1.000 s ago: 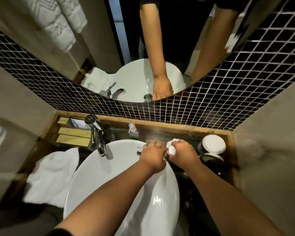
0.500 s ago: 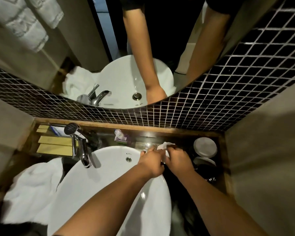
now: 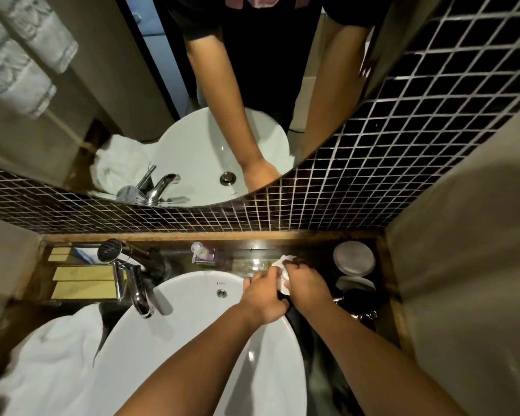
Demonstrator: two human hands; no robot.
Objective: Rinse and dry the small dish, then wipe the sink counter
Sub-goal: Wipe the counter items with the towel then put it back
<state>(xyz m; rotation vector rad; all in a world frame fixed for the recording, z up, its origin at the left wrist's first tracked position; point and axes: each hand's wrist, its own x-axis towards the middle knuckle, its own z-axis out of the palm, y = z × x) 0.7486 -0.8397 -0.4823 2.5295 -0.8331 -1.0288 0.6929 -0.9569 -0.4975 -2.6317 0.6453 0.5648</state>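
Note:
My left hand (image 3: 263, 295) and my right hand (image 3: 308, 291) are pressed together at the back right rim of the white sink basin (image 3: 189, 334). My right hand is closed on a crumpled white cloth (image 3: 282, 273) that sticks out between the two hands. The fingers of my left hand are curled against the cloth, and what they hold is hidden. No small dish shows clearly; only a dark patch is visible under the hands. The dark glossy counter (image 3: 246, 259) runs behind the basin.
A chrome faucet (image 3: 134, 285) stands at the basin's back left, with wooden boxes (image 3: 83, 282) beside it. A white towel (image 3: 51, 367) lies at the left. A small bottle (image 3: 203, 252) is at the back. Round white-lidded jars (image 3: 354, 258) fill the right corner. A mirror hangs above.
My hands have stayed together at the basin's back right rim, working the white cloth slightly. The view has shifted, showing more of the mirror and the left side.

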